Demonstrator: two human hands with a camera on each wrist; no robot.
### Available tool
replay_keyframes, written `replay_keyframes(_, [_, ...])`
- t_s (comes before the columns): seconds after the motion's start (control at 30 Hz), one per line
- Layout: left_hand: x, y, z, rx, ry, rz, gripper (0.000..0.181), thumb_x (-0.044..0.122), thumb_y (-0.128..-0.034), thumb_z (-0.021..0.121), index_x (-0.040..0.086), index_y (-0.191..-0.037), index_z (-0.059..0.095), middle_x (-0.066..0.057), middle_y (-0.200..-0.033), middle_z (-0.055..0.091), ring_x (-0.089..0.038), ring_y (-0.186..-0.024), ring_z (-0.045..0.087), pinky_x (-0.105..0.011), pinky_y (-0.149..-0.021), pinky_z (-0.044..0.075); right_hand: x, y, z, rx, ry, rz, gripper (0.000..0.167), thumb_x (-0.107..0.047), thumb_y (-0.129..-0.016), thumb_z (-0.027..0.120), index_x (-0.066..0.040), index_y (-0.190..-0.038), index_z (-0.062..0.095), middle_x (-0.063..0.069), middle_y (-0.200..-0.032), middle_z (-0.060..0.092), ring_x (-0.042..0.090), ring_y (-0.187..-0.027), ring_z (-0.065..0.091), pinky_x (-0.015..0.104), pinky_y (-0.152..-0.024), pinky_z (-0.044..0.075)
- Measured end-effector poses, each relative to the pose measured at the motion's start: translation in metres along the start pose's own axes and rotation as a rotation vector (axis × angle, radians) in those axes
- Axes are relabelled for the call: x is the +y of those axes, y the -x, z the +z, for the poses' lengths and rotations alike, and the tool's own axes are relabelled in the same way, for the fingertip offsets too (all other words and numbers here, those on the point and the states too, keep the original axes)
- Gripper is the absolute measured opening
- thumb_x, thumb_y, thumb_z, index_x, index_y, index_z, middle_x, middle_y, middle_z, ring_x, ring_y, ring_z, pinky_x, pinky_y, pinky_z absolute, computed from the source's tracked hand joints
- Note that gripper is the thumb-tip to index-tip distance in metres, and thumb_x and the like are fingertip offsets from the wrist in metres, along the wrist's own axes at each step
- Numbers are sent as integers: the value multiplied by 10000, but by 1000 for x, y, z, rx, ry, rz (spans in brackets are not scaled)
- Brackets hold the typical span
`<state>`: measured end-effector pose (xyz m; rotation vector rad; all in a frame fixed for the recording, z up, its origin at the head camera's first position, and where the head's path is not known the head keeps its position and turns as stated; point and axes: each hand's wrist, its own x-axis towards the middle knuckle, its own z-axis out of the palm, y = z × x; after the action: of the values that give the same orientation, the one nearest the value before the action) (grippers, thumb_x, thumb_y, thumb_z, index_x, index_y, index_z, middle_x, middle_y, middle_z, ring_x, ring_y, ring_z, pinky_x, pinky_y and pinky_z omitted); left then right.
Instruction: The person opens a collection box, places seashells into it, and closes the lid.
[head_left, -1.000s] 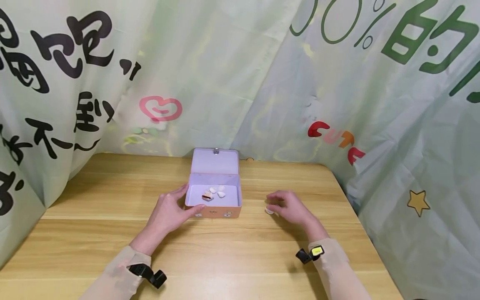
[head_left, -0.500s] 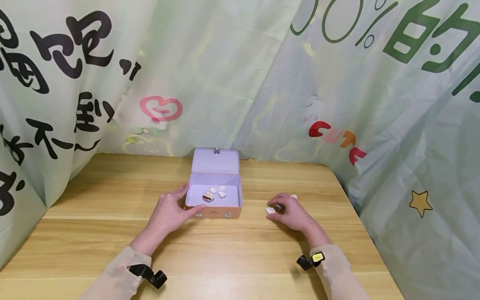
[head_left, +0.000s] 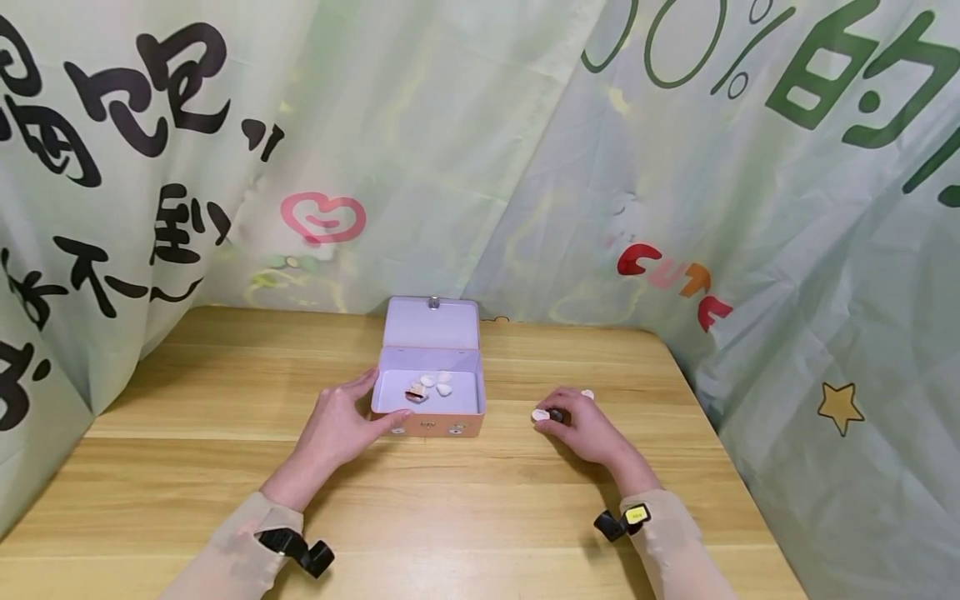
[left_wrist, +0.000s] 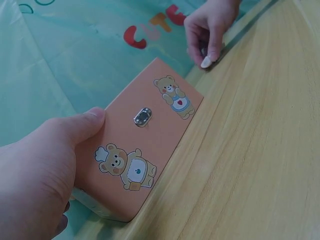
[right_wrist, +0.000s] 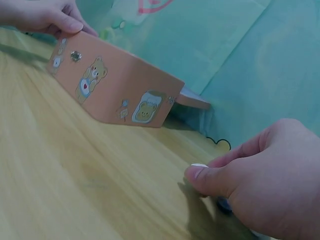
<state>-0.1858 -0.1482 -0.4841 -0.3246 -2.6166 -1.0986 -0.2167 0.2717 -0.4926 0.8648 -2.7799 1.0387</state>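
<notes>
The left hand [head_left: 343, 423] holds the front left corner of an open metal box [head_left: 427, 425], its thumb on the front wall and its fingers at the side. Bears are printed on the box's orange outside [left_wrist: 135, 145]; the inside is lilac. Several small shell-like pieces [head_left: 444, 389], mostly white with one brownish, lie in it. To the right of the box, the right hand [head_left: 581, 427] pinches a small white shell-like piece [head_left: 540, 415] between thumb and fingers, low over the table. Under that hand shows a dark, roundish object [head_left: 556, 414], partly hidden.
Another small white piece [head_left: 588, 394] lies just behind the right hand. The box's lid [head_left: 431, 323] stands raised at the back. A printed cloth [head_left: 420, 167] hangs behind and beside the wooden table [head_left: 450, 517].
The right hand has shifted slightly and its fingers now hold the white piece, turned and a little raised. The dark object and the piece behind the hand have come into sight. The left hand stays put.
</notes>
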Motion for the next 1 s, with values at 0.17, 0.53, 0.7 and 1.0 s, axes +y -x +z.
replay_keyframes(0.17, [0,0,1,3,-11,1,1019,675,-798,848,-59,-1453,583,-271,-1432,581,-10,-387,271,-300,-458,412,-5,-4,-3,-21,-68,61,197,-115,-990,773,-56,-1177,762,6,-1116,725,189,-1021,673,414,-913,566])
replay_keyframes(0.53, [1,0,1,2,-15,9,1051,695,-793,838,-71,-1461,570,-311,-1430,560,-1,-378,281,-296,-443,409,-20,-18,-13,-24,-127,112,340,-153,-1035,720,35,-1318,708,154,-1317,710,347,-1205,666,520,-996,543])
replay_keyframes(0.7, [3,-1,1,-5,-12,9,1053,705,-796,828,-59,-1474,571,-320,-1427,560,-38,-407,332,-312,-468,415,-27,-28,-16,-24,-117,108,355,-149,-1034,721,30,-1340,700,125,-1298,723,328,-1182,670,440,-902,576])
replay_keyframes(1.0, [6,-3,1,-3,-6,5,1050,682,-784,855,-90,-1441,584,-285,-1449,554,-60,-465,366,-315,-450,386,-48,-46,-16,-19,-111,98,344,-151,-1021,737,-18,-1338,719,87,-1282,734,297,-1160,684,484,-954,568])
